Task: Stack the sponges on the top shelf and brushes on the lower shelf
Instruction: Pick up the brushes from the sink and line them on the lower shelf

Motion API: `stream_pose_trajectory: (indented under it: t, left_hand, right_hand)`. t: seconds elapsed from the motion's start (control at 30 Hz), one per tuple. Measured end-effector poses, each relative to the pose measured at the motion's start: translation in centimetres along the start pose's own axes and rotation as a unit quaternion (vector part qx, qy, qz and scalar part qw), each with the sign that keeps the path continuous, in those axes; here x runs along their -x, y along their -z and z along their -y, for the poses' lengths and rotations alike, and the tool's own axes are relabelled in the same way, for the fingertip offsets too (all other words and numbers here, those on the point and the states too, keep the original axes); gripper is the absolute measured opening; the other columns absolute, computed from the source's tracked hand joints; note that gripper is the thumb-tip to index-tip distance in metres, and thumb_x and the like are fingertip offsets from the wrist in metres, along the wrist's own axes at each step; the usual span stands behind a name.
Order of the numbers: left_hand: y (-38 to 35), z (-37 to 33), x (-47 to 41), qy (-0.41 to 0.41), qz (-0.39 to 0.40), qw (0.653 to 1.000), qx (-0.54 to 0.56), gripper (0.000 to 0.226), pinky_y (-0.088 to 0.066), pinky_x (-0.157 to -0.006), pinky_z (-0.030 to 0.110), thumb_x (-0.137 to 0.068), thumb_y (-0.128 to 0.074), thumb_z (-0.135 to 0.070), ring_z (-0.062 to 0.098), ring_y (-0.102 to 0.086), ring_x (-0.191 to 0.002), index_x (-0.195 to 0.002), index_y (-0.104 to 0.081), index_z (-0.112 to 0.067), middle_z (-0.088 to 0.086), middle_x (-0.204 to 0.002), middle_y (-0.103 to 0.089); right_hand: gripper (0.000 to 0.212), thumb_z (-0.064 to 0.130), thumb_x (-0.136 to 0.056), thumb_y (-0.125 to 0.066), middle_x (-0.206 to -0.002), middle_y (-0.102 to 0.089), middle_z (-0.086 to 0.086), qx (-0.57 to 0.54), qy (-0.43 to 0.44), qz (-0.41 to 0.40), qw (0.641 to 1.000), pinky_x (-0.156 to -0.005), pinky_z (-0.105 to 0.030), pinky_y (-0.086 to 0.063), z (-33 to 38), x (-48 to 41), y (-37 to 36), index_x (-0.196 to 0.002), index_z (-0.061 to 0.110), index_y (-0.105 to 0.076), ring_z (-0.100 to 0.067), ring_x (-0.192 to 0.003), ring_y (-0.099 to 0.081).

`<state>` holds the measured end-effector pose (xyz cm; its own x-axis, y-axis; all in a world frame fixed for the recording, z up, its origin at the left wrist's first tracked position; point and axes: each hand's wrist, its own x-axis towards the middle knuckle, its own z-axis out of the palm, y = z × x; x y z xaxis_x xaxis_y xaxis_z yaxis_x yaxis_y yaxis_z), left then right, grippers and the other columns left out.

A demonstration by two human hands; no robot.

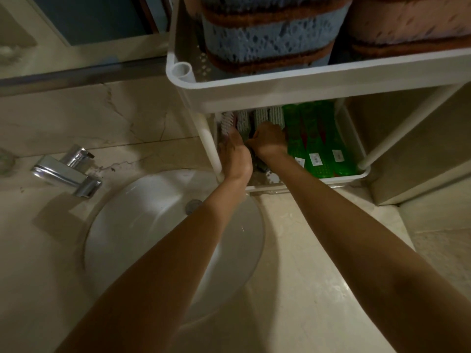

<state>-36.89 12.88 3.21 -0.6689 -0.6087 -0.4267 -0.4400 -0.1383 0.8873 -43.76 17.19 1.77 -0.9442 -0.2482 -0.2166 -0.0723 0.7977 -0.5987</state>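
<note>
- Labels: three white stickers, one on the near end of each green brush. The print is too small to read. No other writing is legible.
- Green brushes lie side by side at the right of the lower shelf. Their long axes run front to back, away from the camera.
- White-bristled brushes sit in a row at the left of the same shelf, on the same front-to-back axis with bristles showing.
- Sponges are on the top shelf: a blue stack with brown scrub layers, and a pink stack just beside it to the right.
- Left hand is inside the lower shelf with its fingers reaching among the white-bristled brushes. Cannot tell its grip, as the fingers are in shadow.
- Right hand is just beside it with fingers curled, gripping a dark brush that lies between the two hands. The brush's outline is dim.
- Hidden: the top shelf rim covers the far ends of all the brushes, and the frame edge cuts off the tops of both sponge stacks.
- The rack stands on the counter beside the sink, with the tap at left.
</note>
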Motion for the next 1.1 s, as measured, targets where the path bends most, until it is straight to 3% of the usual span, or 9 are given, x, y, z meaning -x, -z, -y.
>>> stream_pose_trajectory:
  t: [0.1,0.2,0.27,0.4,0.8,0.9,1.0,1.1]
  left_hand:
    - [-0.1,0.2,-0.6,-0.012,-0.006,1.000,0.027,0.078,-0.037,-0.110,0.040,-0.082,-0.022,-0.066,0.026,-0.048,-0.127,-0.139,-0.044,-0.017,0.008,-0.139,-0.050]
    - [-0.1,1.2,-1.7,-0.008,0.001,0.996,0.086,0.088,-0.040,-0.109,0.040,-0.069,-0.027,-0.071,0.023,-0.051,-0.125,-0.137,-0.046,-0.020,0.005,-0.137,-0.054]
    - [0.0,1.1,-1.8,0.006,0.022,0.992,0.121,0.086,-0.040,-0.109,0.039,-0.073,-0.028,-0.074,0.021,-0.050,-0.126,-0.139,-0.044,-0.021,0.003,-0.139,-0.052]
    - [0.1,0.8,-1.7,0.035,0.032,0.986,0.159,0.074,-0.044,-0.105,0.040,-0.085,-0.027,-0.069,0.023,-0.055,-0.120,-0.137,-0.046,-0.019,0.007,-0.135,-0.055]
    - [0.0,0.5,-2.0,0.050,0.049,0.983,0.172,0.069,-0.046,-0.103,0.041,-0.091,-0.020,-0.064,0.025,-0.056,-0.117,-0.136,-0.048,-0.019,0.009,-0.132,-0.057]
    - [-0.1,0.7,-2.1,0.042,0.056,0.985,0.155,0.070,-0.044,-0.105,0.041,-0.091,-0.020,-0.065,0.025,-0.055,-0.119,-0.138,-0.045,-0.020,0.008,-0.133,-0.056]
    - [0.0,0.3,-2.2,0.060,0.045,0.987,0.144,0.072,-0.043,-0.106,0.041,-0.090,-0.019,-0.066,0.026,-0.055,-0.121,-0.138,-0.045,-0.018,0.009,-0.135,-0.055]
    - [0.1,0.0,-2.6,0.076,0.046,0.989,0.118,0.075,-0.047,-0.100,0.040,-0.090,-0.017,-0.067,0.027,-0.059,-0.112,-0.131,-0.052,-0.015,0.008,-0.125,-0.061]
  right_hand:
    - [0.039,0.026,-0.083,-0.063,-0.098,-0.066,-0.019,-0.003,-0.002,-0.004,1.000,-0.076,-0.037,-0.053,0.3,-0.1,0.2,-0.057,0.017,-0.035,-0.033,-0.094,-0.065]
    - [0.026,0.028,-0.079,-0.069,-0.102,-0.066,-0.020,-0.027,-0.009,0.005,1.000,-0.079,-0.038,-0.055,0.3,-0.1,0.1,-0.079,0.004,-0.059,-0.033,-0.096,-0.064]
    - [0.040,0.030,-0.077,-0.072,-0.105,-0.066,-0.019,-0.024,-0.012,0.006,1.000,-0.082,-0.040,-0.055,0.3,-0.2,0.1,-0.101,0.000,-0.061,-0.032,-0.098,-0.064]
    - [0.045,0.030,-0.078,-0.071,-0.114,-0.063,-0.018,-0.008,-0.006,0.001,1.000,-0.086,-0.040,-0.054,0.6,-0.1,0.0,-0.110,0.000,-0.058,-0.032,-0.106,-0.061]
    - [0.023,0.014,-0.085,-0.061,-0.109,-0.064,-0.021,-0.045,-0.015,-0.010,0.999,-0.080,-0.034,-0.054,0.9,0.3,-0.2,-0.099,-0.003,-0.061,-0.032,-0.099,-0.064]
    - [0.014,0.013,-0.087,-0.058,-0.111,-0.063,-0.022,-0.033,-0.007,-0.005,0.999,-0.080,-0.033,-0.051,1.0,0.3,0.0,-0.087,-0.001,-0.059,-0.032,-0.101,-0.063]
    - [0.019,0.007,-0.090,-0.053,-0.111,-0.063,-0.023,-0.029,0.001,-0.007,1.000,-0.081,-0.031,-0.051,1.0,0.1,0.3,-0.100,-0.007,-0.060,-0.032,-0.101,-0.063]
    - [0.017,0.005,-0.091,-0.048,-0.112,-0.063,-0.025,-0.012,0.009,-0.015,1.000,-0.084,-0.032,-0.050,0.9,0.1,0.6,-0.089,-0.007,-0.060,-0.033,-0.104,-0.062]
